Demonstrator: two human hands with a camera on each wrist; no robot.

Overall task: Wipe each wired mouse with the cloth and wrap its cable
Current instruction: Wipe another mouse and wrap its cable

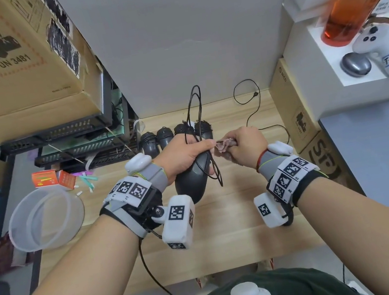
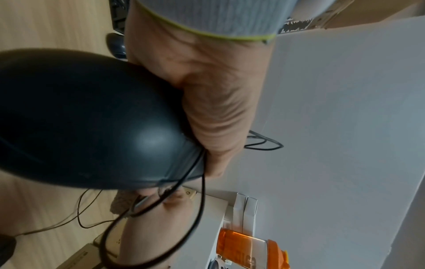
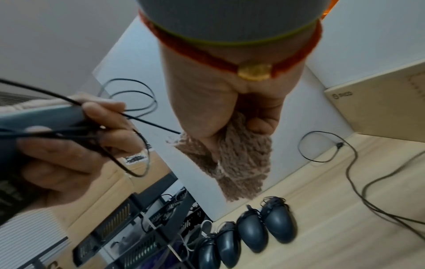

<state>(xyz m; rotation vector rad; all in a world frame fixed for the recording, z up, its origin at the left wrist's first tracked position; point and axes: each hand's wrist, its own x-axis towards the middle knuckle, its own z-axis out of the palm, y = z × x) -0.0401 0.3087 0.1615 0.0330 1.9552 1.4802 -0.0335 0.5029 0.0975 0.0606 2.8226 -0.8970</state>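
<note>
The left hand [image 1: 184,155] grips the black mouse [image 1: 195,179] at the centre of the head view, fingers curled round its body and over several loops of cable [image 1: 196,111]. The right hand [image 1: 246,145], just right of centre, is closed round the bunched brown cloth [image 1: 224,145], and a straight run of cable enters that fist; whether the fingers pinch the cable itself or only the cloth cannot be told.

Hazards, as judged from this position:
- Loop release. The loops standing above the left hand toward the upper centre are held only by finger pressure. A slackened grip is likely to let them spring open.
- Snagging. A loose cable end [image 1: 248,98] lies on the wooden desk [image 1: 226,219] in the upper right centre. Whether it belongs to the held mouse cannot be told. If it does, a sharp pull may drag it against the cardboard box [image 1: 292,110] beside it.
- Disturbing finished units. Four wrapped mice [image 3: 243,232] stand in a row just behind the hands, at the bottom centre of the right wrist view. A trailing loop could knock them.
- Cloth drop. The cloth hangs below the fist and may slip out.

Appearance: the mouse is matt black with a smooth domed shell and a dull highlight; the cable is thin, black and springy.
</note>
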